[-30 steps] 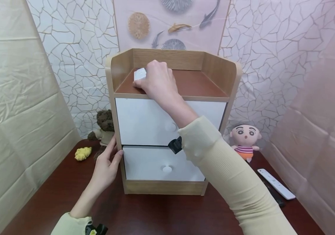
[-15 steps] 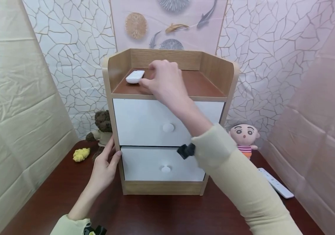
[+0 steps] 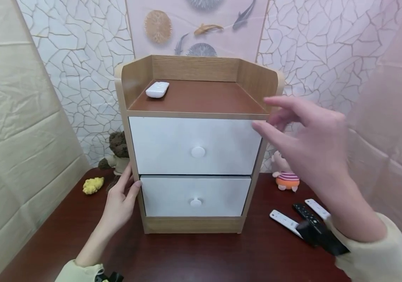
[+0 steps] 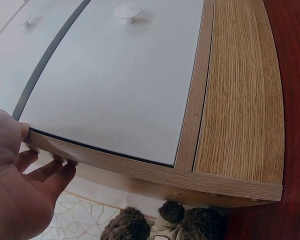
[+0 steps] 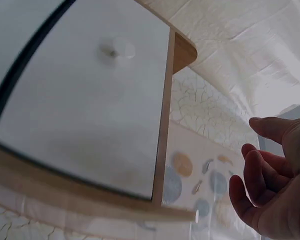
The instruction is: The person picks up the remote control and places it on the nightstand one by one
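Note:
A wood-framed cabinet with two white drawers, an upper drawer and a lower drawer, stands on the table, both drawers closed. A thick white object with a rounded front end, like a small remote control, lies on the brown top at the left. My left hand holds the cabinet's left edge, thumb at the front and fingers against the side panel. My right hand is raised before the cabinet's right side, thumb and fingers apart with nothing between them. In the right wrist view its fingers are loosely bent.
Two white remotes and a black remote lie on the table at the right. Behind them sits a doll in striped clothes, partly hidden. At left are a yellow lump and a brown plush bear.
My right hand has let go of the white object on the cabinet top and moved far to the right and nearer. The left hand stays on the cabinet edge. The view has shifted slightly.

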`<state>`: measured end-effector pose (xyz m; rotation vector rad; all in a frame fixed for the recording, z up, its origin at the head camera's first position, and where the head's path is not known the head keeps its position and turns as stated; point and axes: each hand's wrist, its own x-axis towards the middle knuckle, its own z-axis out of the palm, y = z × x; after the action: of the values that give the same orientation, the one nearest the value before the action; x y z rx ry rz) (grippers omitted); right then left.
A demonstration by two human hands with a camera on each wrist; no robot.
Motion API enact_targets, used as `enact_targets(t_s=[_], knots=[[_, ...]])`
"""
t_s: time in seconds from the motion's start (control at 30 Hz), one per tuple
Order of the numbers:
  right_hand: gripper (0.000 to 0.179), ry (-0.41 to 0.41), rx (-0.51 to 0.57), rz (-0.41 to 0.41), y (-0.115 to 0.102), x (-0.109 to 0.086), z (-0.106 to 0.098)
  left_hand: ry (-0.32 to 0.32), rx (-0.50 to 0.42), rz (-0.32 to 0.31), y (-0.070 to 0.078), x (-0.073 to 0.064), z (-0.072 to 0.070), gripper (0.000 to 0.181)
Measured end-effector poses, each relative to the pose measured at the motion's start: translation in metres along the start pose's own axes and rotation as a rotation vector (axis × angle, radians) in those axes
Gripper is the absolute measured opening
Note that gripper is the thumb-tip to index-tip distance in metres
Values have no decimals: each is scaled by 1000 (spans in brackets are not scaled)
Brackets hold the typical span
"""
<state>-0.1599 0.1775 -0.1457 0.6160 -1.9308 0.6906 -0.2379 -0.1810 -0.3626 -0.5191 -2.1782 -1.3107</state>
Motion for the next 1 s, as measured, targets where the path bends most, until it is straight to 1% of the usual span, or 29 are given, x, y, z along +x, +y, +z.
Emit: enact_targets(t_s=[0.07, 0.17, 0.23, 0.3, 0.4, 0.6, 0.67, 0.8, 1.0], knots=[[40, 16, 21, 79, 7, -16, -15, 3, 0, 2, 1, 0, 0, 61], [42, 7, 89, 263, 14, -41, -33, 5, 9, 2, 3, -1, 1, 61], [42, -5, 98, 358, 17, -57, -42, 5, 11, -1, 4, -1, 1, 61], [43, -26, 90, 403, 20, -72, -50, 6, 15, -1, 4, -1, 1, 61], [45, -43, 78, 444, 31, -92, -58, 9, 19, 0, 4, -2, 1, 61], [45, -105, 77, 574, 73, -131, -70, 8, 4, 12, 5, -1, 2, 61], [44, -127, 84, 605, 89, -144, -70, 6, -1, 11, 4, -1, 1, 61], [42, -142, 97, 652, 126, -173, -64, 6, -5, 12, 4, -1, 1, 61], [34, -153, 101, 792, 176, -217, -56, 8, -6, 16, 4, 0, 1, 60]])
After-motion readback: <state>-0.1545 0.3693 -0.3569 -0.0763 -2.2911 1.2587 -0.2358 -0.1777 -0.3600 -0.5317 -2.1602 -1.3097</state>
